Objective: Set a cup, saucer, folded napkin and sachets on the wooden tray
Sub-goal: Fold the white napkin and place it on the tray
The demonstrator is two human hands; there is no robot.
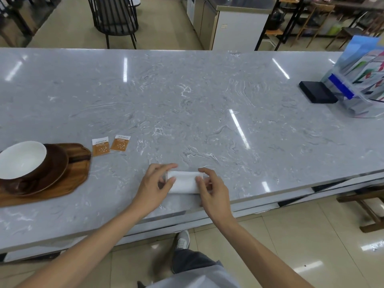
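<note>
Long grey marble-look tabletop (207,100), glossy, streaked with ceiling-light reflections. Beige tiled floor (291,246), shiny. Black spindle-back chair (113,17) beyond the far edge. Steel counter unit (228,21) behind it. Dark metal-and-wood shelving (311,19) at far right. Wooden stool (367,206) at right, below the tabletop edge.

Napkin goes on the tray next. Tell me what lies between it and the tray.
Nothing visible blocks it. The napkin, held by both hands, has bare counter leftward to the tray. The two sachets lie farther back, off that path.
</note>
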